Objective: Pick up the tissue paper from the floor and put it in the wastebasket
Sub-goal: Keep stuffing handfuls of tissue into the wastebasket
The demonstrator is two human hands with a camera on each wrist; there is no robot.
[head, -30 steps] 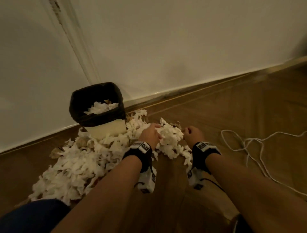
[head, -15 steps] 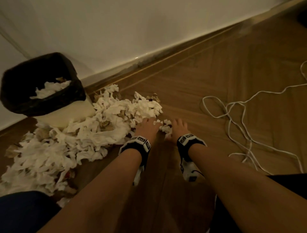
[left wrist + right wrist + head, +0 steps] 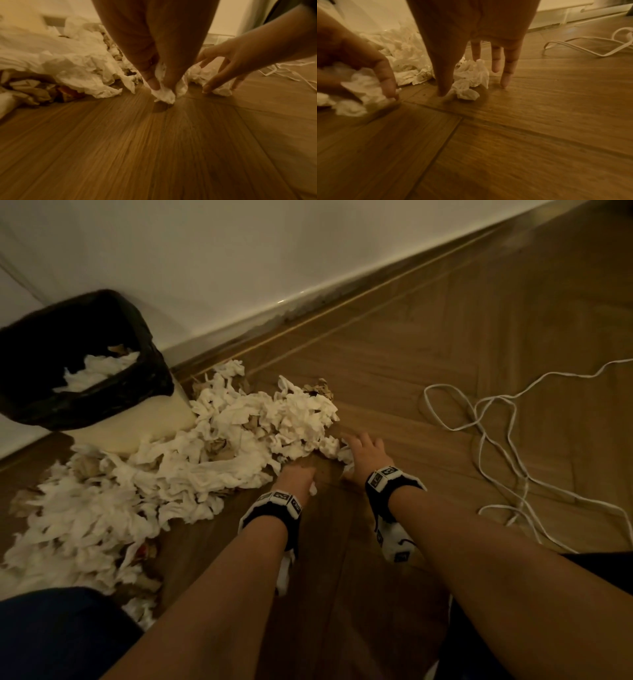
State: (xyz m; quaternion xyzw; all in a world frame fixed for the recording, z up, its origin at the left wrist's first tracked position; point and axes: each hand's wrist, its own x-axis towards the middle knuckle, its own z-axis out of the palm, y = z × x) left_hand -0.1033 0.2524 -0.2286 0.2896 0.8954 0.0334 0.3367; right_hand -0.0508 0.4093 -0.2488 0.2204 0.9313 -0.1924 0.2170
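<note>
Dim wood floor [image 3: 445, 344], white wall [image 3: 239, 251]

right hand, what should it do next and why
Probably curl its fingers round the small tissue wad beneath it. The right hand is spread over that wad with fingertips on the floor, nothing held yet, while the left hand already pinches tissue.

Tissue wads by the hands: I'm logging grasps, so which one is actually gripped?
The small wad pinched in the left hand. The wad under the right hand lies on the floor beneath spread fingers.
</note>
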